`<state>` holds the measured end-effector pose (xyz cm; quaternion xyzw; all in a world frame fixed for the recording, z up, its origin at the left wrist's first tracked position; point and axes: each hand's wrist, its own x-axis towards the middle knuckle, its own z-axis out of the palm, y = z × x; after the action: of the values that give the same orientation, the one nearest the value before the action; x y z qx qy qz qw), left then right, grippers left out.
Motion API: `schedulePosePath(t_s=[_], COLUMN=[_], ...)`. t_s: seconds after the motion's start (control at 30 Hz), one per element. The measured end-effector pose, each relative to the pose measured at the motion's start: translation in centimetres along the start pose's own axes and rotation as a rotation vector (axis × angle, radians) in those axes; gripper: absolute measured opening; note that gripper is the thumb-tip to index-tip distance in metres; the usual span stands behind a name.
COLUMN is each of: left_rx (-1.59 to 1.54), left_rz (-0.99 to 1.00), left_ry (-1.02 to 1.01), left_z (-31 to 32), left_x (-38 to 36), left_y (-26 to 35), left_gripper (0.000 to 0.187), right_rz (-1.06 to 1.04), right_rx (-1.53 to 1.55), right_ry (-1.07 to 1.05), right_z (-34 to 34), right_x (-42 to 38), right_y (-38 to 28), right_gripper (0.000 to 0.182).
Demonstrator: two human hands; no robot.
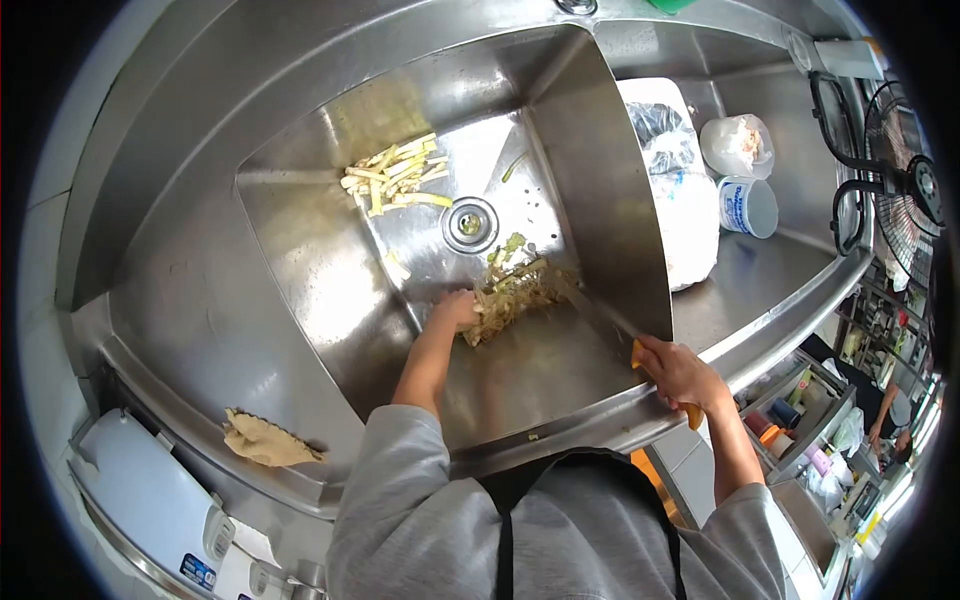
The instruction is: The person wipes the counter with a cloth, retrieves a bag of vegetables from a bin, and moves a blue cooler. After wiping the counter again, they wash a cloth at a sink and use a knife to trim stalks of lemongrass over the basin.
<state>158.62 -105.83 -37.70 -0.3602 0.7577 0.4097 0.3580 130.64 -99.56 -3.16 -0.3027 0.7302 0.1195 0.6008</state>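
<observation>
My right hand [682,378] is closed around the orange handle of a knife [694,414]. Its blade, blurred, points left into the sink toward a pile of brownish, fibrous stalks [510,302]. At the left edge of that pile, low in the metal sink basin [590,180], my left hand [458,309] is closed on the stalks, its fingertips partly hidden. Cut pale yellow-green stalk pieces [400,175] lie heaped beyond the drain [470,225]. Small green scraps [513,243] lie between the drain and the pile.
The adjoining basin holds a white bag [685,230], a clear tub [738,146] and a white-and-blue tub [748,207]. A tan cloth-like piece [268,438] rests on the left ledge. A fan [905,180] stands at right; another person [890,400] is farther back.
</observation>
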Motion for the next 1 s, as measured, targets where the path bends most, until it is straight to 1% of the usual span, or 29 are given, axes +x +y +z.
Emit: schedulePosePath(t_s=[0.03,0.07,0.13,0.17,0.23,0.27,0.33,0.37,0.4,0.43,0.47,0.53,0.57,0.6,0.67,0.7,0.8,0.83,0.87,0.93,0.97,1.0], left_rx=[-0.046,-0.044,0.039,0.044,-0.129,-0.122,-0.124,-0.119,-0.36,-0.601,-0.595,-0.574,-0.434,-0.431,-0.153,-0.158,-0.318,-0.365,-0.371,-0.275,-0.281,-0.37], left_rz=[-0.01,-0.017,0.028,0.022,-0.041,-0.047,-0.013,-0.017,-0.013,-0.01,-0.014,0.07,0.148,0.146,0.225,0.221,0.199,0.151,0.149,0.402,0.401,0.297], left_ry=[-0.118,-0.114,0.017,0.021,0.066,0.074,0.116,0.12,-0.023,-0.171,-0.174,-0.255,-0.112,-0.113,-0.124,-0.129,-0.154,-0.139,-0.14,-0.056,-0.058,-0.029], left_z=[-0.6,-0.7,-0.6,-0.7,-1.8,-2.2,-2.3,-2.2,-3.3,-3.9,-4.1,-3.7,-2.5,-2.0,-1.2,-0.9,-0.7,-0.8,-1.0,-1.3,-1.2,-0.8], left_x=[-0.5,-0.9,-1.4,-1.6,-2.9,-3.6,-4.7,-5.2,-6.8,-8.3,-9.3,-10.7,-11.0,-11.5,-12.1,-12.4,-12.7,-13.1,-13.3,-13.1,-13.2,-13.0], left_y=[0.7,1.0,1.2,1.0,1.1,1.3,1.9,2.4,3.8,5.2,6.3,7.8,8.2,8.7,9.5,9.6,9.5,9.7,9.6,9.3,9.4,9.4], left_gripper=[0.051,0.051,0.051,0.051,0.052,0.052,0.065,0.065,0.065,0.065,0.065,0.059,0.056,0.056,0.049,0.049,0.05,0.045,0.045,0.04,0.04,0.035], right_rz=[-0.006,-0.016,-0.04,-0.053,-0.066,-0.072,-0.09,-0.098,-0.104,-0.173,-0.24,-0.27,-0.298,-0.299,-0.157,-0.157,-0.162,-0.144,-0.126,-0.137,-0.148,-0.146], right_rx=[0.001,0.004,-0.014,-0.034,-0.037,-0.041,-0.071,-0.101,-0.096,-0.146,-0.196,-0.233,-0.279,-0.276,-0.376,-0.378,-0.45,-0.508,-0.565,-0.628,-0.685,-0.687], right_ry=[0.005,0.009,0.011,0.013,0.008,0.006,0.005,0.004,0.004,0.023,0.043,0.025,0.007,0.005,-0.063,-0.071,-0.085,-0.111,-0.137,-0.177,-0.214,-0.216], right_z=[0.0,0.2,0.2,0.2,0.3,0.3,0.2,0.2,0.4,0.9,1.2,1.8,1.9,1.8,1.7,1.9,2.5,2.5,2.6,2.8,3.1,3.9], right_x=[0.0,0.0,-0.1,-0.2,-0.3,-0.3,-0.5,-0.5,-0.1,0.6,1.3,3.0,3.5,3.6,3.6,4.0,5.2,5.3,5.5,6.1,6.5,7.6], right_y=[0.3,0.4,0.5,0.6,0.8,0.9,0.6,0.5,0.6,0.9,1.2,1.0,0.7,-0.3,-2.3,-2.3,-2.5,-2.7,-2.9,-2.5,-2.3,-2.0], right_gripper=[0.026,0.026,0.026,0.026,0.027,0.027,0.027,0.028,0.028,0.028,0.028,0.027,0.027,0.027,0.027,0.027,0.028,0.028,0.029,0.028,0.027,0.027])
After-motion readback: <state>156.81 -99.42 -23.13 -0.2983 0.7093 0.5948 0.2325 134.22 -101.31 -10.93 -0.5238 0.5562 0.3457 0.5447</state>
